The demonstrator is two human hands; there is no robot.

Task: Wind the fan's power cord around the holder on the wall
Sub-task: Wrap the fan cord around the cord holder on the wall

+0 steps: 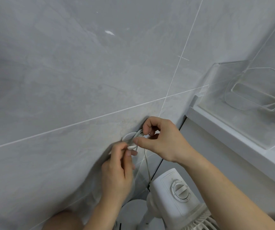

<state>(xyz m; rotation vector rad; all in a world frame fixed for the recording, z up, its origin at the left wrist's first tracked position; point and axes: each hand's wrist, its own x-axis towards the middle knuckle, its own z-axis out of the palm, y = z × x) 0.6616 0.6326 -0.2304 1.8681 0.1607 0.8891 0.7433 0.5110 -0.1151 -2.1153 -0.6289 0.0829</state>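
Note:
A small white round holder [128, 136] is stuck to the grey tiled wall. Several turns of the white power cord [138, 134] lie bundled across it, and one strand [147, 165] hangs down to the white fan [178, 195] below, which has a round dial on top. My right hand [163, 140] pinches the cord bundle at the holder between thumb and fingers. Just below it, my left hand [117, 171] grips a white piece of the cord end [132, 147], partly hidden by my fingers.
A white ledge [243, 140] runs along the right. Above it a clear plastic holder [256, 95] is fixed to the tiled side wall. The fan's grille [199, 221] shows at the bottom edge. My knee [62, 221] is at lower left.

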